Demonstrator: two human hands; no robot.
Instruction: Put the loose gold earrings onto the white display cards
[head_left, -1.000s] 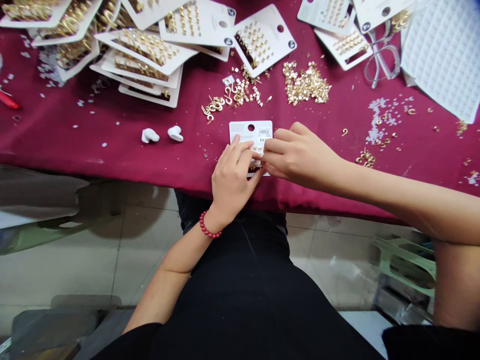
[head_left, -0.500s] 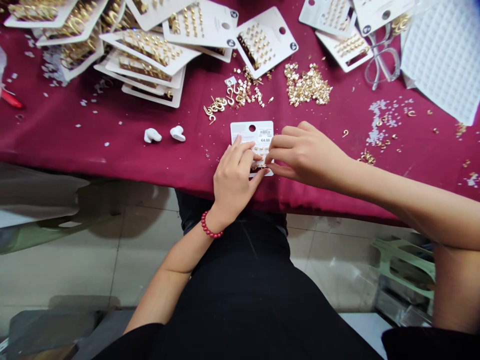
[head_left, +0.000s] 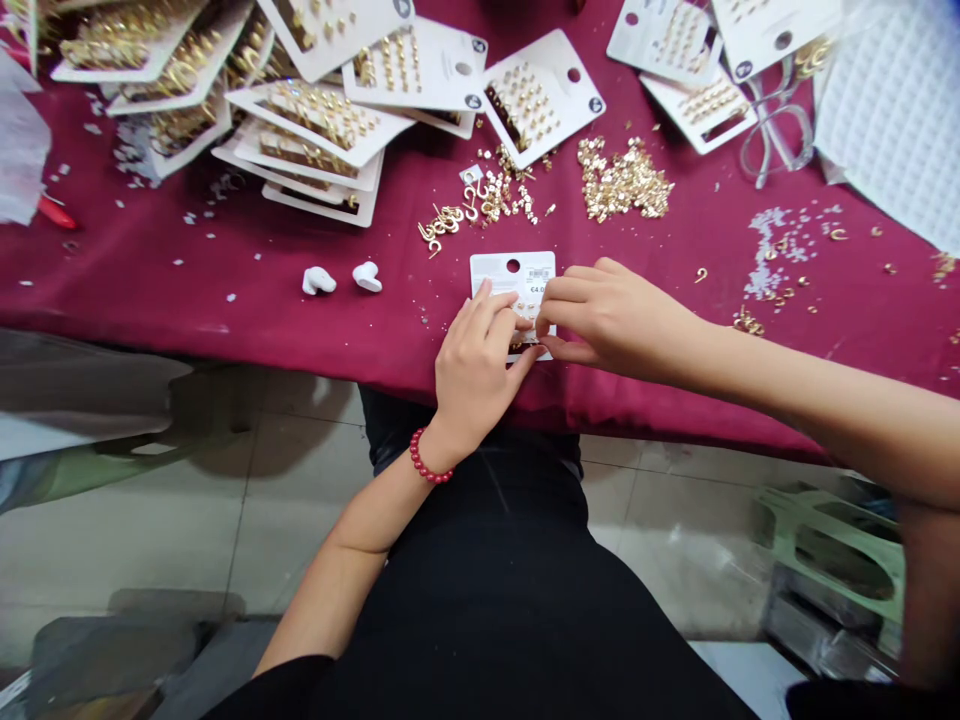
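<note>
Card (head_left: 517, 278) with a price label (head_left: 538, 283) lies on maroon cloth (head_left: 360, 335), near its front edge.
The left hand (head_left: 474, 362) spreads its fingers across the card; the right hand (head_left: 600, 310) curls its fingers in at the lower right, and whether they pinch anything cannot be told. Loose gold pieces (head_left: 626, 182) lie heaped beyond.

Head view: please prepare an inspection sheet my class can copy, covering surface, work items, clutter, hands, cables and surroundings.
Surface: maroon cloth, slightly creased.
Work items: white card with price label, near the cloth's front edge.
Clutter: heaped gold pieces, two white earbuds, clear-framed glasses, overlapping cards.
Hands: left hand rests on the card; right hand has bent fingers at its right side, anything pinched unclear.
Cables: nothing seen.
Surroundings: tiled floor, green stool.
</note>
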